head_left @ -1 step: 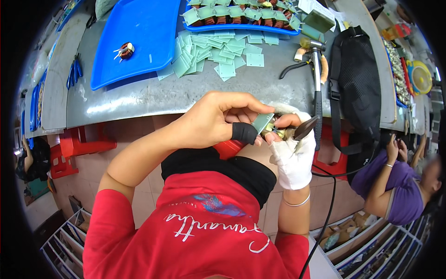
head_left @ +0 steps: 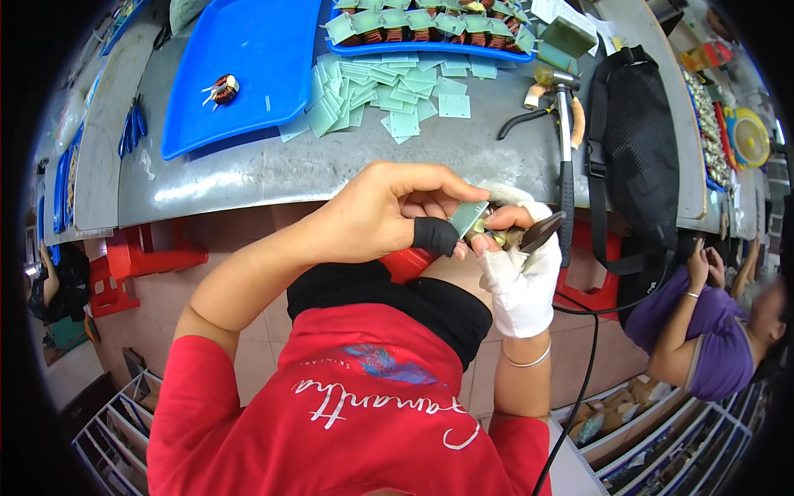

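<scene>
Above my lap, just off the table's near edge, my left hand pinches a pale green square plate between thumb and fingers. Black tape wraps its thumb. My right hand, wrapped in white cloth or tape, has its bare fingertips closed on a small part with yellow against the plate. The fingers hide most of that part. A dark, leaf-shaped tool end sticks out of my right hand; the rest of this tool is covered.
On the metal table lie loose green plates, a blue tray with one copper-wound coil, and another tray of plated coils. A hammer, pliers and black bag lie right. A person sits at right.
My right hand and the dark tool end have shifted very slightly. My left hand and the green plate look the same.
</scene>
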{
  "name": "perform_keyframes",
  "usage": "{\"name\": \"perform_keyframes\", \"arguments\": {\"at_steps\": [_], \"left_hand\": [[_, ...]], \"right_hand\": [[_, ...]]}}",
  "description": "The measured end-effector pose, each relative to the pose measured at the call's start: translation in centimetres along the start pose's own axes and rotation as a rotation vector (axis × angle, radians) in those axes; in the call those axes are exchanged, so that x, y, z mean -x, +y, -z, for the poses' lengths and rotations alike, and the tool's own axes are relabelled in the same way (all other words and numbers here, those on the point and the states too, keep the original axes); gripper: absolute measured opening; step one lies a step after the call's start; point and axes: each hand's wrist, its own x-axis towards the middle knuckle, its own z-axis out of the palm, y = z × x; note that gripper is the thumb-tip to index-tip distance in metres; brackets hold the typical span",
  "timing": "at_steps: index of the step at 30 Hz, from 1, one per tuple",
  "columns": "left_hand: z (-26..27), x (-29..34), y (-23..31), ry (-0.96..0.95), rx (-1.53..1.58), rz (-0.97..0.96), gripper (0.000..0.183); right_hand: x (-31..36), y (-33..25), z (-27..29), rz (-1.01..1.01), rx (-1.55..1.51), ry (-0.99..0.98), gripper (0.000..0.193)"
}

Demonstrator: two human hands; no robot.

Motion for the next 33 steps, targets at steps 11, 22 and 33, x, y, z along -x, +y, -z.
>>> {"name": "perform_keyframes", "arguments": {"at_steps": [11,22,33], "left_hand": [[-0.6,0.3,0.0,0.023,0.104,0.012,0.043],[-0.8,0.9,0.1,0.05,0.069,0.037,0.041],[-1.2,1.2,-0.6,0.115,0.039,0.033,0.04]], "right_hand": [[0.2,0.9,-0.3,0.141,0.152,-0.011,0.017],[-0.2,-1.2,0.0,-0.298,-0.031,-0.1,0.014],[-0.8,-1.8,-0.3,-0.351,-0.236,-0.1,0.008]]}}
